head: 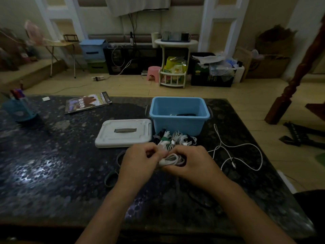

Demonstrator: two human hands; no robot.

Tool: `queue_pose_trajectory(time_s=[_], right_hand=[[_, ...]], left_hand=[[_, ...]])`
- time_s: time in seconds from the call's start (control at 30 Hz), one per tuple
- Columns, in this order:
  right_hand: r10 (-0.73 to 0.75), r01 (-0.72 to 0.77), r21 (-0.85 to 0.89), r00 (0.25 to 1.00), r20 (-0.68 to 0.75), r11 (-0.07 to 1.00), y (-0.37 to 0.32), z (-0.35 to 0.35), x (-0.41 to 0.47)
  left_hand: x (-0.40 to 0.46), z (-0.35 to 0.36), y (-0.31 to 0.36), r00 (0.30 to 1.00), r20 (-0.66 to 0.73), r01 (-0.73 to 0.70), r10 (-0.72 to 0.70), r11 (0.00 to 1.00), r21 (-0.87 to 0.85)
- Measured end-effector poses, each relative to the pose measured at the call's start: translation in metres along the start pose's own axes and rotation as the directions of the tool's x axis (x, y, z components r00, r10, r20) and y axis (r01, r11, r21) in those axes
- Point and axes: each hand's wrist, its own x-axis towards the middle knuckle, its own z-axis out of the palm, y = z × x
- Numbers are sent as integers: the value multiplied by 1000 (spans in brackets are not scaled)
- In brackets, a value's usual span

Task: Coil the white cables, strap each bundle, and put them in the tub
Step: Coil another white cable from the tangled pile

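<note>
Head view, tabletop point(52, 173), dark and speckled: a coiled white cable point(173, 160) is held just above it between both hands; the left hand point(139, 162) is curled, its fingers pinching the coil's near-left end; the right hand point(193, 164) is curled round the coil from the right, thumb pressed over the loops. Whether a strap is already on this coil cannot be told. A pile of coiled bundles point(177, 139), white with dark and green straps, is lying just in front of the blue tub point(179, 124), touching or nearly so; something dark is seen inside the tub; a loose white cable point(246, 155) is sprawled to the right, uncoiled; a white lid point(124, 132) is lying left of the tub. Step judged in hand: strapping the held coil; next, a strap is to be cinched, the bundle placed in the tub.
</note>
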Motion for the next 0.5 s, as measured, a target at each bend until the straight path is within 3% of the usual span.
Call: queue_pose_trajectory(time_s=[0.13,0.37,0.5], right_hand=[[45,-45,58,999,2,997,0,-3,-2],[54,-54,-2,998,-15,999,-1,-2,-1],[108,-109,74,994,19,991,0,0,1]], left_hand=[[3,0,-3,1000,-8,-9,9,1000,-27],[-2,-2,1,997,39,-65,67,997,-43],[-3,-3,-2,992,57,-111,113,993,-34]])
